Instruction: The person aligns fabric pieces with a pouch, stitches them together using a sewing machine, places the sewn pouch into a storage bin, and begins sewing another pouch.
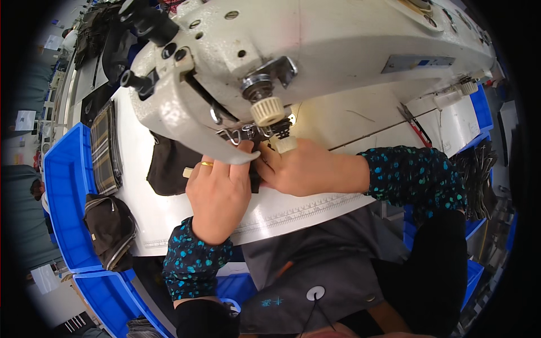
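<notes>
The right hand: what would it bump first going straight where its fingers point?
The right hand would probably meet the left hand first, though depth near the curved machine part is unclear.

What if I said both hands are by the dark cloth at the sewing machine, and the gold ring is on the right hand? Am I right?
Not quite: the gold ring is on the left hand, not the right hand. The head view shows it. Both hands are indeed by the dark cloth at the sewing machine.
</notes>
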Demonstrator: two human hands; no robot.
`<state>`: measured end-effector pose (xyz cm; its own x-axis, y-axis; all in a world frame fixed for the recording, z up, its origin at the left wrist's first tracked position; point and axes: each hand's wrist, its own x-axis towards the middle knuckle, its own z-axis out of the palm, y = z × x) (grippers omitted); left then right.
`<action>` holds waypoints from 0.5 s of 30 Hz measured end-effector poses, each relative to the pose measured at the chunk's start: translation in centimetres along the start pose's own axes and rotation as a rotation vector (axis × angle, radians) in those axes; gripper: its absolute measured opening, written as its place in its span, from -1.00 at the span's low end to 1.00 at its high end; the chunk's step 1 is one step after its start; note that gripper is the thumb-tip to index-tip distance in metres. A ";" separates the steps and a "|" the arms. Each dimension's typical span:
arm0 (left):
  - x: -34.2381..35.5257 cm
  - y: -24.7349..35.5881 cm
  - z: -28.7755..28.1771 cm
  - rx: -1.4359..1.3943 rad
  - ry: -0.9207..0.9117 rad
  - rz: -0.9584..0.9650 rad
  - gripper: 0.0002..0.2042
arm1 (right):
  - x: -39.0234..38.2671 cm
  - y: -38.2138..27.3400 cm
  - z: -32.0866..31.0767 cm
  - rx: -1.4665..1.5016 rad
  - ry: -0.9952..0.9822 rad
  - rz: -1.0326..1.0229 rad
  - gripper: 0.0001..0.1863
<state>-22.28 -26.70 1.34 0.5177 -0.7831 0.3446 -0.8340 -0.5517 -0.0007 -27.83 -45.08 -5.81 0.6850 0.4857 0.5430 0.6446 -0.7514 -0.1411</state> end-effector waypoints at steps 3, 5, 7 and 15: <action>0.6 -0.3 0.4 -0.096 0.087 0.010 -0.66 | 0.4 -0.8 -0.3 -0.198 0.007 -0.126 -0.74; 0.4 -1.0 1.2 -0.230 0.008 0.008 -0.66 | 0.6 -1.1 -0.3 -0.195 0.025 -0.150 -0.77; 0.2 -1.2 1.3 -0.280 -0.026 -0.016 -0.66 | 0.7 -1.2 -0.2 -0.193 0.041 -0.170 -0.80; -0.2 -1.1 1.7 -0.207 -0.203 -0.079 -0.62 | -0.6 -0.7 -1.0 -0.224 0.017 -0.248 -0.74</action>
<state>-21.14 -26.43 -0.31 0.5928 -0.7929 0.1410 -0.7999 -0.5595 0.2172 -29.03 -45.32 -5.23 0.5098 0.6598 0.5521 0.6988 -0.6919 0.1816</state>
